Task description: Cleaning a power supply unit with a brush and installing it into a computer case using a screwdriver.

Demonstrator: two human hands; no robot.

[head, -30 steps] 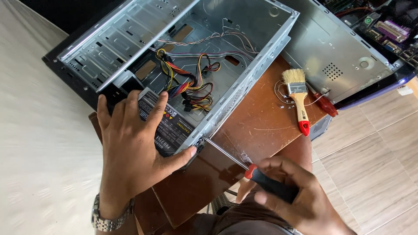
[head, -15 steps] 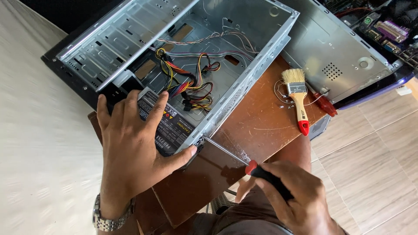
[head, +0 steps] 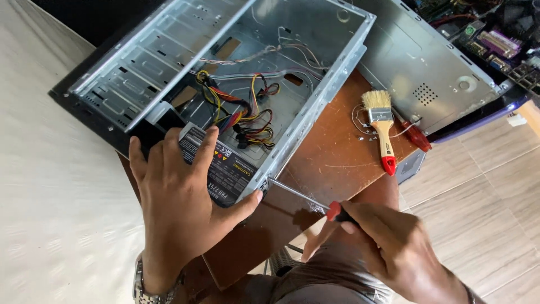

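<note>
An open grey metal computer case lies on its side on a brown wooden table. My left hand is spread flat over the black power supply in the case's near corner, thumb on the case edge. A bundle of coloured wires runs from the supply into the case. My right hand grips a screwdriver with a red and black handle. Its thin shaft points left and its tip touches the case's near corner by my left thumb.
A paintbrush with a pale and red handle lies on the table to the right, beside a red-handled tool and small screws. A grey side panel rests behind them, circuit boards at far right. Tiled floor is below right.
My right hand has shifted slightly up and to the right along the handle, and the screwdriver shaft now shows more clearly against the case corner. My left hand has stayed on the power supply.
</note>
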